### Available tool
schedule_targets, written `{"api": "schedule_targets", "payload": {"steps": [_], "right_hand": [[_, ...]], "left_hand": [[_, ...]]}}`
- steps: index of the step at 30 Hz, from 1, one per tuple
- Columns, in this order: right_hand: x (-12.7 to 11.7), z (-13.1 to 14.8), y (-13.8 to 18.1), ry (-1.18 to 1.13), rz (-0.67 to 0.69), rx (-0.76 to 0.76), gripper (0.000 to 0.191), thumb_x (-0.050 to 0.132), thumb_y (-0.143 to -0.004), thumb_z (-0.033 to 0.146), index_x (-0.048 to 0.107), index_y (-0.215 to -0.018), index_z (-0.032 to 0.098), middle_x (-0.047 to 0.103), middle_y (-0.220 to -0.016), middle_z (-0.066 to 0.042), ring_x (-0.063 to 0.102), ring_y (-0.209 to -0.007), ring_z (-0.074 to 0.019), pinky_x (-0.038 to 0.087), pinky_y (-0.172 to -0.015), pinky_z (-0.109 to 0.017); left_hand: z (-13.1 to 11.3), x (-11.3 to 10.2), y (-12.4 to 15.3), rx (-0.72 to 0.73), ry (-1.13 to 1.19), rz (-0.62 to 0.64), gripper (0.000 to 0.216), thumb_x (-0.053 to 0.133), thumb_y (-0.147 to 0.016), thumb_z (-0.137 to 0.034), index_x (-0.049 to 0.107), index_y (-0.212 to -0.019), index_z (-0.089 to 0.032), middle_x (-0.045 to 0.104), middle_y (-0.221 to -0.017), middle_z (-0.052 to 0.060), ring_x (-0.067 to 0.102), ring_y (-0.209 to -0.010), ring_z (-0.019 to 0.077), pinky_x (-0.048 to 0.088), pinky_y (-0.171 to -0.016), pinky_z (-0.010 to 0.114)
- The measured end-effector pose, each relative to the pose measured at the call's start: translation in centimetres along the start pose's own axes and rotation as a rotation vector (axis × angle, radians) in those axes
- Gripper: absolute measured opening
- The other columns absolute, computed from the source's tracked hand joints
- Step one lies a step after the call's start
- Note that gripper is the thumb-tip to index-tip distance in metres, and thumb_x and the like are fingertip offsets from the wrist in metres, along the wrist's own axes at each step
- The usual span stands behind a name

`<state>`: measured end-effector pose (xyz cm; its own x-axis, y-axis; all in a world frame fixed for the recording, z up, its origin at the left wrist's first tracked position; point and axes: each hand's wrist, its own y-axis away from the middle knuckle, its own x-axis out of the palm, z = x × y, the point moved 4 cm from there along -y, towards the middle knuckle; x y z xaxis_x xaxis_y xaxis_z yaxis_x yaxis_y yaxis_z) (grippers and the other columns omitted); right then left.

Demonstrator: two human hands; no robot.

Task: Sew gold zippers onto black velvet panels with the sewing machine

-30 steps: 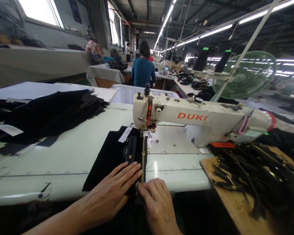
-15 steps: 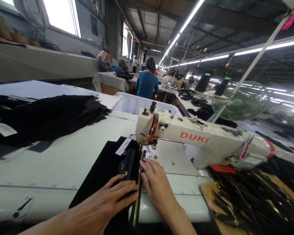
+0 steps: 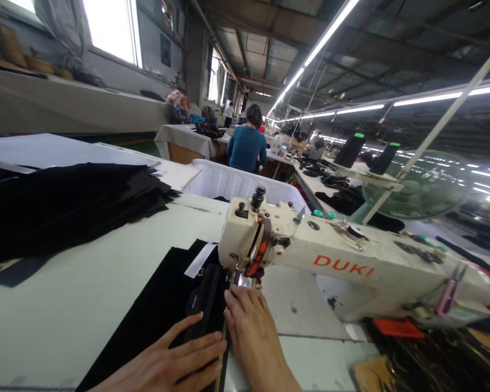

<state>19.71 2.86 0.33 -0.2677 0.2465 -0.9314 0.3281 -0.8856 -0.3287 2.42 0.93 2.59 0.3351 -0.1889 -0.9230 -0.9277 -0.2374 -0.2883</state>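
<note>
A black fabric panel point(image 3: 147, 316) lies under the head of the sewing machine point(image 3: 294, 245). On the panel are a white strip point(image 3: 200, 260) and a narrow black flap point(image 3: 198, 296) with small gold lettering. A zipper with gold teeth point(image 3: 221, 366) runs along the panel's right edge up to the presser foot. My left hand point(image 3: 183, 356) rests flat on panel and zipper, fingers spread. Just right of the zipper, my right hand point(image 3: 251, 329) lies with fingers extended, their tips on its edge close to the foot. The needle point is hidden.
Stacked black fabric pieces point(image 3: 73, 209) cover the table's left side. Behind the machine stands a white plastic bin point(image 3: 245, 182). Dark pieces with gold zippers point(image 3: 441, 359) lie at lower right, near pink-handled snips point(image 3: 447, 296). A person in a teal top point(image 3: 247, 146) sits farther back.
My right hand's fingertips are now nearer the presser foot, covering more of the zipper. My left hand still lies flat on the panel. The machine appears larger and lower as the view shifts.
</note>
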Motion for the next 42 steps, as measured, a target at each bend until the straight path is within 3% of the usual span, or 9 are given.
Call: {"api": "schedule_targets", "payload": {"steps": [6, 12, 14, 18, 22, 28, 31, 36, 42], "right_hand": [[-1.1, -2.0, -0.1, -0.186, -0.080, 0.108, 0.039, 0.050, -0.095, 0.012, 0.059, -0.131, 0.023, 0.066, -0.125, -0.007, 0.063, -0.112, -0.0243, 0.054, -0.097, -0.040], [-1.8, -3.4, -0.8, -0.047, -0.071, 0.061, 0.027, 0.080, -0.077, 0.014, 0.071, -0.100, 0.024, 0.070, -0.105, -0.005, 0.065, -0.099, -0.0254, 0.056, -0.086, -0.035], [-1.3, -3.1, -1.3, -0.002, -0.063, 0.013, 0.018, 0.072, -0.083, 0.009, 0.071, -0.094, 0.022, 0.070, -0.099, -0.005, 0.064, -0.095, -0.0248, 0.054, -0.087, -0.036], [0.0, -2.3, -1.4, 0.100, -0.060, -0.086, 0.031, 0.056, -0.084, -0.005, 0.066, -0.106, 0.013, 0.068, -0.111, -0.014, 0.060, -0.105, -0.0295, 0.045, -0.101, -0.046], [0.5, -2.4, -1.4, 0.121, -0.095, 0.006, 0.035, 0.057, -0.083, -0.002, 0.063, -0.114, 0.014, 0.067, -0.111, -0.015, 0.060, -0.103, -0.0318, 0.046, -0.094, -0.052], [-0.3, -3.0, -2.1, 0.057, -0.114, 0.245, 0.009, 0.066, -0.080, 0.009, 0.066, -0.083, 0.017, 0.068, -0.086, -0.008, 0.065, -0.083, -0.0254, 0.049, -0.074, -0.036], [-0.7, -3.0, -2.4, 0.031, -0.116, 0.283, 0.007, 0.066, -0.081, 0.012, 0.066, -0.081, 0.019, 0.068, -0.083, -0.006, 0.066, -0.079, -0.0224, 0.047, -0.071, -0.031], [-0.8, -3.1, -2.7, 0.023, -0.140, 0.301, 0.008, 0.063, -0.082, 0.010, 0.067, -0.081, 0.018, 0.069, -0.083, -0.008, 0.067, -0.076, -0.0241, 0.046, -0.069, -0.032], [-0.8, -3.6, -2.9, 0.019, -0.130, 0.303, 0.005, 0.064, -0.087, 0.013, 0.066, -0.088, 0.016, 0.069, -0.091, -0.008, 0.067, -0.085, -0.0227, 0.050, -0.076, -0.033]], "left_hand": [[0.7, -1.5, -0.3, -0.016, 0.001, -0.048, 0.069, 0.056, -0.097, -0.021, 0.023, -0.156, -0.029, 0.040, -0.155, 0.002, 0.045, -0.137, 0.0228, 0.018, -0.123, 0.039], [0.4, -1.8, -1.0, -0.126, 0.024, -0.086, 0.081, 0.068, -0.087, -0.027, 0.025, -0.155, -0.032, 0.045, -0.151, 0.004, 0.048, -0.135, 0.0311, 0.027, -0.120, 0.049], [0.6, -1.7, -1.1, -0.113, 0.057, -0.044, 0.082, 0.068, -0.086, -0.028, 0.025, -0.155, -0.032, 0.043, -0.152, 0.004, 0.047, -0.135, 0.0322, 0.027, -0.119, 0.051], [0.6, -2.3, -1.6, -0.035, 0.134, 0.060, 0.083, 0.065, -0.086, -0.019, 0.022, -0.156, -0.032, 0.038, -0.155, 0.004, 0.043, -0.138, 0.0309, 0.027, -0.119, 0.052], [-0.2, -3.1, -2.1, -0.101, 0.098, 0.035, 0.069, 0.067, -0.087, -0.026, 0.038, -0.150, -0.029, 0.047, -0.150, 0.006, 0.045, -0.137, 0.0298, 0.025, -0.119, 0.052], [1.3, 0.2, -1.9, -0.080, 0.016, -0.056, 0.037, 0.048, -0.100, -0.024, 0.052, -0.137, -0.028, 0.059, -0.141, 0.001, 0.050, -0.134, 0.0194, 0.014, -0.123, 0.044], [2.1, 1.3, -2.0, -0.072, 0.005, -0.051, 0.035, 0.048, -0.100, -0.031, 0.056, -0.133, -0.026, 0.060, -0.139, 0.002, 0.052, -0.132, 0.0214, 0.013, -0.123, 0.044], [0.6, -1.4, -2.6, -0.080, 0.062, -0.002, 0.053, 0.061, -0.088, -0.049, 0.055, -0.136, -0.026, 0.065, -0.133, 0.006, 0.056, -0.126, 0.0276, 0.021, -0.121, 0.049], [-0.6, -3.8, -2.9, -0.151, 0.133, 0.143, 0.060, 0.066, -0.086, -0.049, 0.054, -0.140, -0.025, 0.058, -0.141, 0.008, 0.050, -0.132, 0.0281, 0.020, -0.122, 0.049]]}}
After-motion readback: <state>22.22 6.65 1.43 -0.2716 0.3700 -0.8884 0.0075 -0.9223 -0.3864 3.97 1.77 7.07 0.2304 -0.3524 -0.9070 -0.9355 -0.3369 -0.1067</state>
